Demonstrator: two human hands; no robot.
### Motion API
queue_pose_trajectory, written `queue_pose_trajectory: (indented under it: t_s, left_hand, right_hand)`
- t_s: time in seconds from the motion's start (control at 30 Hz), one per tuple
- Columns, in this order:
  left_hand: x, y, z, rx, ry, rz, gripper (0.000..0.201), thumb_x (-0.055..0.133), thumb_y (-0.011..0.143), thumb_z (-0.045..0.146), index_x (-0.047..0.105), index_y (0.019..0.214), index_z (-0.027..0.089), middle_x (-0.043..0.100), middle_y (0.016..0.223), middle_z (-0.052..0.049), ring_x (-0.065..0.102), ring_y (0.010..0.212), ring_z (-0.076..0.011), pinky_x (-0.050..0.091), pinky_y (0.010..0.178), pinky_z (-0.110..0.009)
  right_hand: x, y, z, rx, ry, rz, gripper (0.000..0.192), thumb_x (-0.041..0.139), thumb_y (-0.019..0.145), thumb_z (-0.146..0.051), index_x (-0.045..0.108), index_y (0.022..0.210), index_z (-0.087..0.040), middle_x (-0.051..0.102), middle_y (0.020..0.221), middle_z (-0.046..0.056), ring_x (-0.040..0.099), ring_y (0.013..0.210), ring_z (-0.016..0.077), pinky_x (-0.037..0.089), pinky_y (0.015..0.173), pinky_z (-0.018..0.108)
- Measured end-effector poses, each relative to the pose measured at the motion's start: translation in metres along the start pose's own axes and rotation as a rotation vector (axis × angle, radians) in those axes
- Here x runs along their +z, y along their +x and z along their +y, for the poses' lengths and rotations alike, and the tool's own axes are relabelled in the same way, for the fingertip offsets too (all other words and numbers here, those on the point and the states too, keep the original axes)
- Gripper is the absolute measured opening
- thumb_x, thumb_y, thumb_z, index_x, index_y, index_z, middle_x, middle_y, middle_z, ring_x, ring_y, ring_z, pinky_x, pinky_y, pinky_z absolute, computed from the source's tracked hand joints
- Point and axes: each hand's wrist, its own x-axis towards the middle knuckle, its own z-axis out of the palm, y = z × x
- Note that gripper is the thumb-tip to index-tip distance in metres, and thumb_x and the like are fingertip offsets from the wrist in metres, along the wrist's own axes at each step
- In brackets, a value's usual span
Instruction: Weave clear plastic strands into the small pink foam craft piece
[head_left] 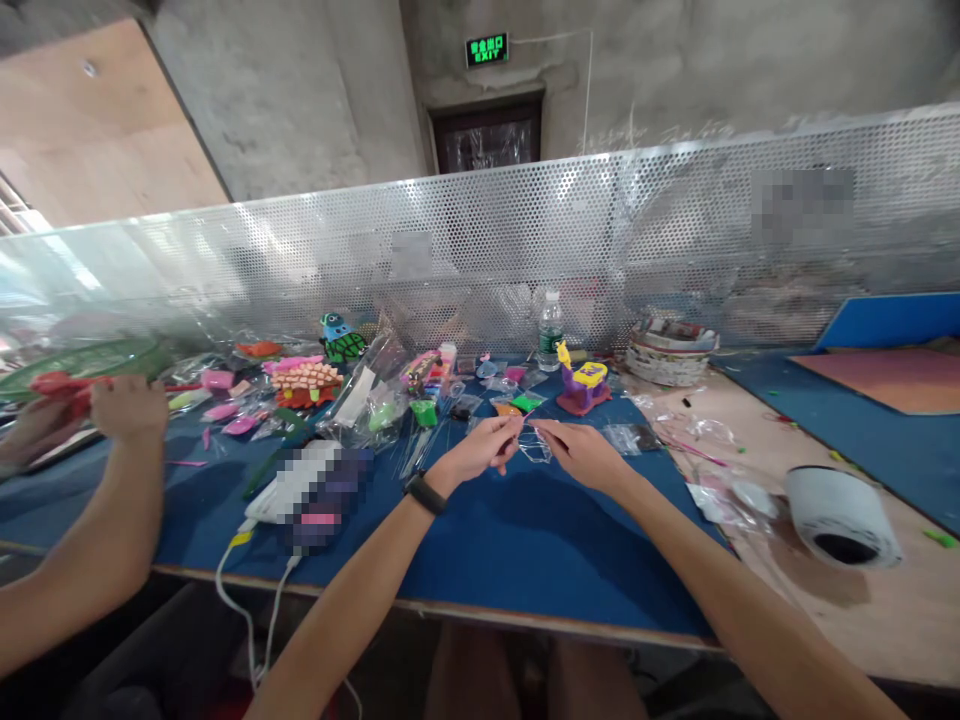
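Your left hand (480, 450) and right hand (581, 452) meet over the middle of the blue mat (510, 540) on the counter (862, 610). Both pinch a small clear plastic bag (534, 446) held between them, just above the mat; left grip closed on its left edge, right grip closed on its right edge. Contents of the bag too small to tell. Black wristband (424, 493) on your left wrist.

Behind your hands: a scatter of clear packets with coloured clay pieces (420, 400), a purple and yellow clay toy (583, 386), a water bottle (550, 331) upright against the perforated metal screen (675, 230), and a stack of bowls (670, 351) to its right. A white roll (841, 516) lies on its side on the bare wood, well to your right. A blurred device (315, 490) with white cables sits left of your forearm.

Far left, a co-worker's hand (127, 407) holds something red (56, 385).
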Motion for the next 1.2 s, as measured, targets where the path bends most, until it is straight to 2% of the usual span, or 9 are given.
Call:
queue_pose_trajectory:
  t_s: [0.13, 0.23, 0.4, 0.5, 0.63, 0.83, 0.93, 1.07, 1.2]
  left_hand:
    - [0.0, 0.001, -0.002, 0.018, 0.072, 0.008, 0.047, 0.055, 0.087, 0.066, 0.049, 0.084, 0.019, 0.044, 0.051, 0.011, 0.028, 0.032, -0.0024, 0.043, 0.038, -0.018]
    - [0.001, 0.003, -0.005, -0.001, 0.078, 0.022, 0.048, 0.057, 0.085, 0.067, 0.05, 0.085, 0.019, 0.047, 0.051, 0.01, 0.029, 0.031, -0.0023, 0.044, 0.039, -0.019]
    - [0.002, 0.005, -0.011, 0.005, 0.045, 0.015, 0.052, 0.058, 0.082, 0.07, 0.05, 0.084, 0.019, 0.04, 0.047, 0.012, 0.028, 0.031, -0.0028, 0.046, 0.041, -0.02]
    - [0.003, 0.007, -0.014, 0.033, -0.02, 0.008, 0.051, 0.061, 0.081, 0.069, 0.049, 0.083, 0.02, 0.032, 0.043, 0.014, 0.026, 0.031, -0.0034, 0.045, 0.042, -0.019]
    - [0.004, 0.009, -0.015, 0.068, -0.079, -0.002, 0.049, 0.061, 0.082, 0.067, 0.048, 0.079, 0.02, 0.031, 0.042, 0.014, 0.026, 0.032, -0.0041, 0.047, 0.044, -0.02]
    - [0.0, 0.009, -0.014, 0.096, -0.029, 0.009, 0.049, 0.057, 0.086, 0.065, 0.045, 0.072, 0.019, 0.036, 0.044, 0.012, 0.028, 0.032, -0.0027, 0.054, 0.054, -0.025]
    - [-0.003, 0.007, -0.014, 0.108, 0.074, -0.022, 0.048, 0.054, 0.088, 0.065, 0.049, 0.076, 0.018, 0.041, 0.044, 0.011, 0.03, 0.032, -0.003, 0.056, 0.056, -0.027]
    - [-0.001, 0.005, -0.013, 0.099, 0.168, -0.085, 0.052, 0.051, 0.087, 0.068, 0.049, 0.075, 0.018, 0.04, 0.045, 0.011, 0.032, 0.034, -0.0034, 0.054, 0.052, -0.025]
    - [0.005, 0.004, -0.012, 0.136, 0.184, -0.071, 0.053, 0.051, 0.086, 0.07, 0.047, 0.074, 0.018, 0.04, 0.052, 0.009, 0.037, 0.038, -0.0043, 0.05, 0.045, -0.021]
  right_hand:
    - [-0.003, 0.004, -0.006, 0.137, 0.379, -0.105, 0.03, 0.039, 0.099, -0.027, 0.067, 0.109, -0.022, 0.071, 0.076, 0.002, 0.063, 0.064, 0.0157, 0.046, 0.063, 0.027]
    - [-0.004, 0.007, -0.007, 0.283, 0.659, -0.211, 0.026, 0.041, 0.097, -0.033, 0.064, 0.103, -0.021, 0.069, 0.073, 0.001, 0.055, 0.055, 0.0135, 0.044, 0.056, 0.027]
    - [-0.001, 0.008, -0.006, 0.498, 1.031, -0.335, 0.037, 0.048, 0.092, -0.054, 0.06, 0.094, -0.019, 0.06, 0.069, -0.002, 0.045, 0.046, 0.0091, 0.041, 0.048, 0.025]
    - [0.002, 0.008, -0.007, 0.524, 1.123, -0.293, 0.041, 0.058, 0.085, -0.06, 0.059, 0.092, -0.02, 0.047, 0.062, -0.007, 0.036, 0.046, 0.0069, 0.038, 0.047, 0.023]
    - [0.002, 0.008, -0.007, 0.535, 1.16, -0.241, 0.044, 0.063, 0.08, -0.064, 0.057, 0.088, -0.021, 0.033, 0.057, -0.01, 0.026, 0.048, 0.0068, 0.024, 0.044, 0.02]
    - [0.003, 0.011, -0.01, 0.537, 1.163, -0.208, 0.043, 0.064, 0.079, -0.062, 0.058, 0.085, -0.02, 0.032, 0.056, -0.01, 0.023, 0.048, 0.0065, 0.015, 0.045, 0.021]
    - [0.0, 0.011, -0.01, 0.558, 1.192, -0.216, 0.04, 0.064, 0.079, -0.059, 0.059, 0.081, -0.019, 0.038, 0.054, -0.009, 0.027, 0.045, 0.0065, 0.02, 0.044, 0.022]
    - [-0.007, 0.011, -0.007, 0.621, 1.24, -0.321, 0.042, 0.061, 0.081, -0.059, 0.06, 0.079, -0.017, 0.049, 0.056, -0.005, 0.037, 0.045, 0.0082, 0.027, 0.045, 0.025]
    - [-0.009, 0.011, -0.005, 0.66, 1.311, -0.36, 0.04, 0.067, 0.079, -0.057, 0.054, 0.076, -0.019, 0.04, 0.056, -0.009, 0.026, 0.045, 0.0055, 0.021, 0.046, 0.024]
